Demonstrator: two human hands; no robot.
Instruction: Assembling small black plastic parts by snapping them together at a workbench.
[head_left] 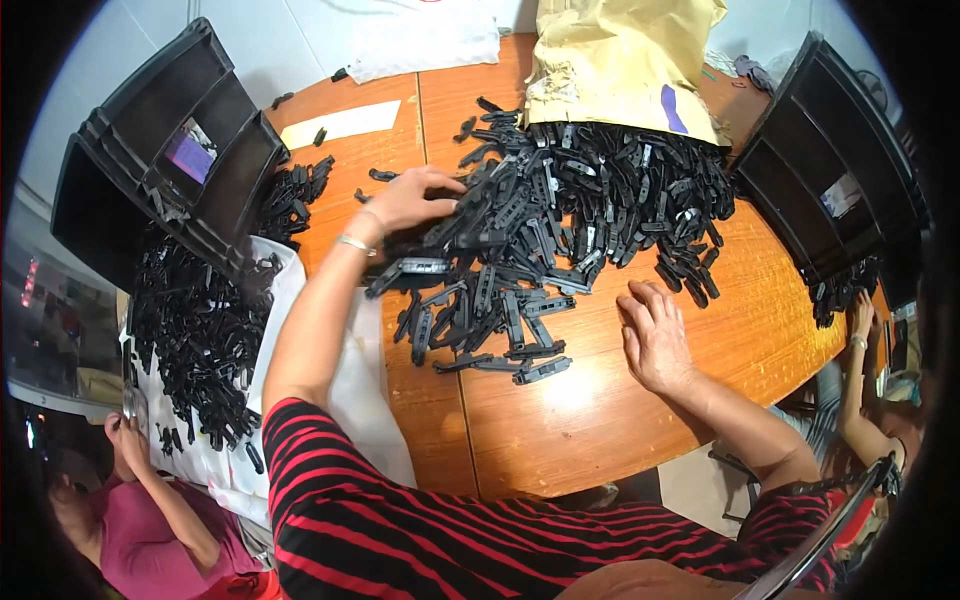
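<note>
A heap of small, slim black plastic parts (520, 225) spreads over the wooden table before me. My left hand (408, 200) reaches to the heap's left side, its fingers bent and the thumb held apart from them. Its fingertips touch the parts there, and I see none gripped between them. Some parts just below that hand, among them one with a pale strip (423, 266), look smeared by motion. My right hand (657, 338) rests on the bare wood at the heap's near right, fingers loosely spread and holding nothing.
Behind the heap lies a yellow sack (625, 65), its mouth toward the parts. Black plastic bins stand tilted at left (180, 150) and right (840, 170). More black parts (200, 330) lie on white sheeting at left. People work at the left (170, 530) and right (875, 430).
</note>
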